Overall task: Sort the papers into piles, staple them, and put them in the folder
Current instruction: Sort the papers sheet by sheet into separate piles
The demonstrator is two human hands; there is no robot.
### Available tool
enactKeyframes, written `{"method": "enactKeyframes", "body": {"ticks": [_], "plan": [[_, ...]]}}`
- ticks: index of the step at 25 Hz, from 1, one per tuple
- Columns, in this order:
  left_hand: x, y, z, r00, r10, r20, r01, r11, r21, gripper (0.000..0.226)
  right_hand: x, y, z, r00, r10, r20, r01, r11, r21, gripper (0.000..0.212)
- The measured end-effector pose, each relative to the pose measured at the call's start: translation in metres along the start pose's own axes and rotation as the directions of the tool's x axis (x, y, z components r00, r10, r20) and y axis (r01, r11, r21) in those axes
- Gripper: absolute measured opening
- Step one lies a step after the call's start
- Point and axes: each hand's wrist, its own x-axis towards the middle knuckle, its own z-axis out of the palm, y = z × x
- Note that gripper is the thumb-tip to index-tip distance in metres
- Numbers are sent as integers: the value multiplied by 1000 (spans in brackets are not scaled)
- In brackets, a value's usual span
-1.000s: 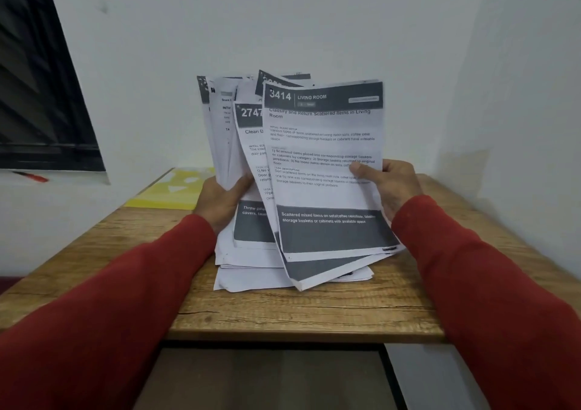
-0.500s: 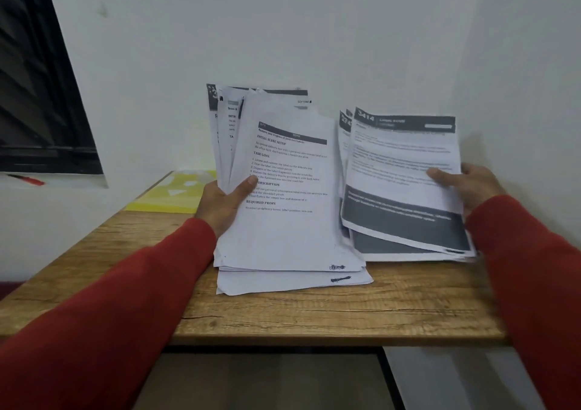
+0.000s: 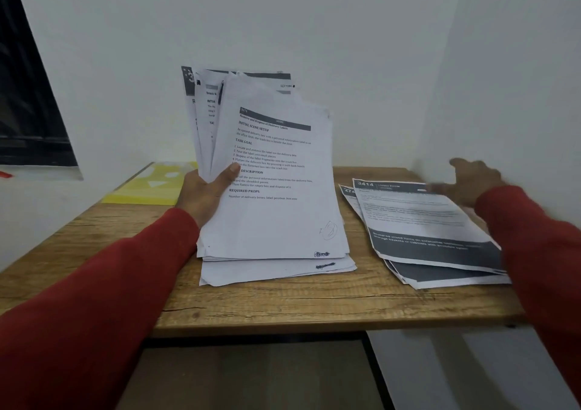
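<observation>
My left hand (image 3: 206,191) grips a fanned stack of printed papers (image 3: 273,183), held upright with its lower edge resting on the wooden table (image 3: 283,302). The front sheet carries black text and a dark header bar. To the right, a small pile of sheets with dark bands (image 3: 424,230) lies flat on the table, the top one numbered 3414. My right hand (image 3: 474,180) hovers blurred just beyond that pile's far edge, fingers apart, holding nothing. A yellow folder (image 3: 151,186) lies at the table's back left, partly hidden by the stack.
White walls close in behind the table and on the right. A dark window (image 3: 28,111) is at the left, with a small red object (image 3: 4,175) on its sill. The table's front edge runs just below the papers.
My right hand carried the dark-banded sheets away from the stack, laid them flat on the table at the right, and let go. My left hand keeps its grip on the stack.
</observation>
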Motion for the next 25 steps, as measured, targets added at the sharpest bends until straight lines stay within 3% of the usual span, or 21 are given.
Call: {"method": "enactKeyframes", "body": {"ticks": [1, 3, 5, 8, 10, 13, 17, 21, 25], "plan": [[0, 0, 0, 1000, 0, 0, 0, 1000, 1, 21, -8, -19, -12, 992, -113, -54, 120, 981, 149, 70], [-2, 3, 2, 1000, -2, 10, 2, 1000, 10, 15, -26, -66, -28, 958, -287, -25, 245, 766, 595, 60], [-4, 6, 4, 1000, 8, 17, -7, 1000, -15, 13, -39, -114, -20, 911, -386, 146, 94, 538, 837, 68], [-5, 11, 4, 998, -55, 42, 60, 993, -105, 17, -46, -170, 39, 879, -424, 220, -23, 424, 905, 86], [-4, 11, 5, 990, -115, 85, 127, 980, -152, 26, -53, -186, 64, 925, -367, 96, -11, 228, 974, 64], [-4, 9, 5, 981, -158, 110, 177, 965, -193, 36, -46, -183, 63, 970, -234, 68, -76, -26, 997, 39], [-8, 11, 9, 964, -172, 201, 220, 943, -249, 33, -38, -168, 54, 995, -89, 47, -55, -90, 994, 18], [-8, 11, 5, 984, -152, 92, 170, 957, -235, 29, -22, -154, 48, 999, 43, -5, 9, -85, 996, 6], [2, 8, -7, 983, -180, -30, 169, 959, -227, 31, -8, -129, 43, 987, 158, 27, 9, -222, 975, 6]]}}
